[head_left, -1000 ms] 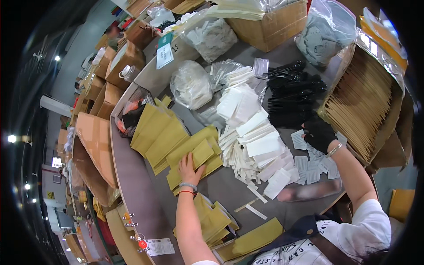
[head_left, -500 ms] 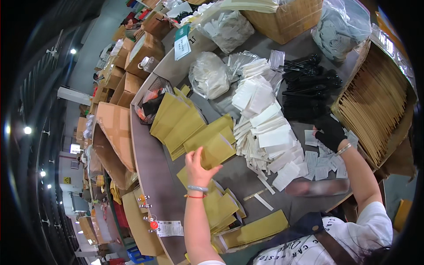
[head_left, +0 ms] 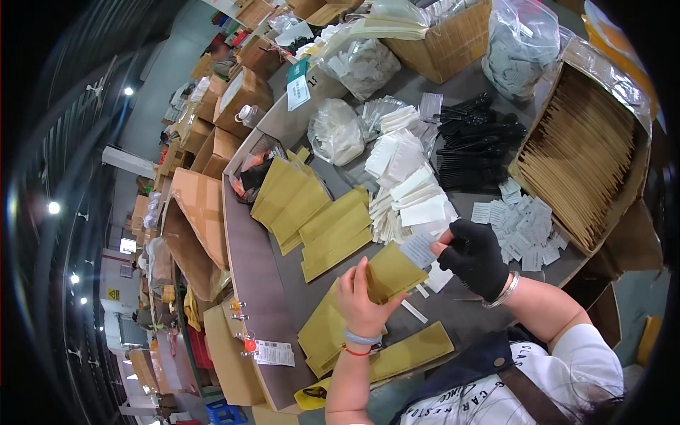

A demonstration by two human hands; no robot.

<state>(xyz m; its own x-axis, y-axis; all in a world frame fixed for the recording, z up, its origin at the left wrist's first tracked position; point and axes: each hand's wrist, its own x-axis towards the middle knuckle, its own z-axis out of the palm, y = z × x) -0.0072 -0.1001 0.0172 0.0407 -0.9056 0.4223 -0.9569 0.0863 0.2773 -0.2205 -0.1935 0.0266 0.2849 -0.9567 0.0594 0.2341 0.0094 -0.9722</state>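
Holding a yellow-brown paper envelope (head_left: 392, 271) up off the grey table (head_left: 258, 262), the bare left hand (head_left: 361, 297) has its fingers curled around the envelope's lower edge, while the right hand (head_left: 476, 256), in a black glove, pinches a small white slip (head_left: 419, 249) between thumb and forefinger just at the envelope's upper corner. More envelopes of the same colour lie under and beside the left wrist in a loose heap (head_left: 333, 333), and two fanned rows of them (head_left: 312, 212) spread across the table further off. Between those rows and the gloved hand sit stacks of white sachets (head_left: 411, 191), close enough to crowd the hands on that side. Black plastic cutlery (head_left: 474, 142) is piled beyond the sachets, and small white printed slips (head_left: 517, 227) are scattered just right of the glove. A cardboard box (head_left: 623, 205) to the right is packed with upright brown sleeves (head_left: 581, 163). Clear bags of white pieces (head_left: 336, 131) rest near the table's far edge, and another cardboard box (head_left: 446, 42) behind them holds flat pale sheets.
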